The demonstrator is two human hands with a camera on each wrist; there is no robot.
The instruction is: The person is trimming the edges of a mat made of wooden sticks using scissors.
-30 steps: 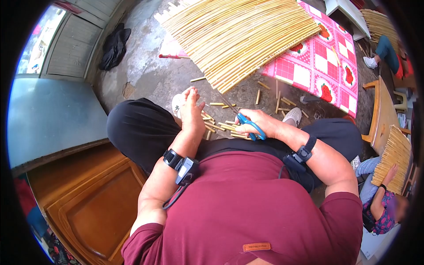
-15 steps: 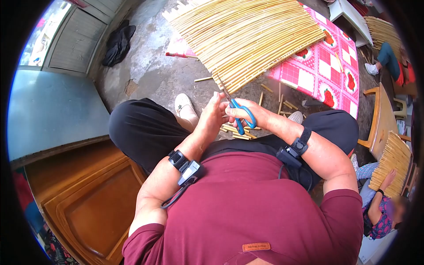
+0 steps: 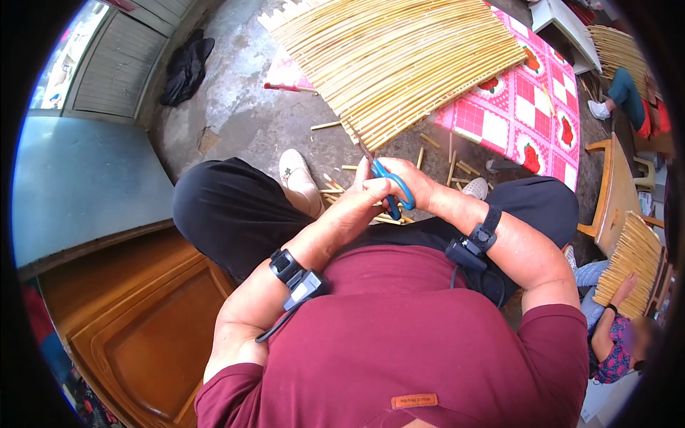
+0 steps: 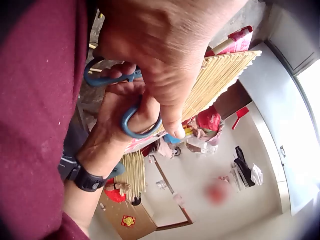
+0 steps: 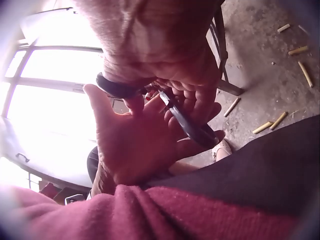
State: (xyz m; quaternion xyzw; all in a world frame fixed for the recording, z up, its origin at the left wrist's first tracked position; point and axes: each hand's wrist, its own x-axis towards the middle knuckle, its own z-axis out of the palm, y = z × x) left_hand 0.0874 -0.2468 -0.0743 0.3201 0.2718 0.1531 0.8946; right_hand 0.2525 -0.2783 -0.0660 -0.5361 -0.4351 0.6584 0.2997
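Observation:
My right hand (image 3: 414,182) holds a pair of scissors (image 3: 394,187) with blue handles, its fingers through the loops. The blades point away from me, overlapping the near corner of a mat of yellow reed sticks (image 3: 399,64). Close against the right hand is my left hand (image 3: 357,207), at the handles. In the right wrist view the left palm (image 5: 135,145) faces up with the thumb straight, and its fingers run under the right hand's fingers. The left wrist view shows the back of the left hand over the scissor handles (image 4: 142,125).
The mat lies on a table with a pink rose-patterned cloth (image 3: 492,118). Several short cut stick pieces (image 3: 457,167) litter the floor around the shoes. A wooden cabinet (image 3: 143,321) stands at the left. At the far right another person (image 3: 617,342) handles a similar mat (image 3: 631,264).
My left hand has moved right and in to meet the right hand at the scissors. The scissors have shifted up toward the mat's corner.

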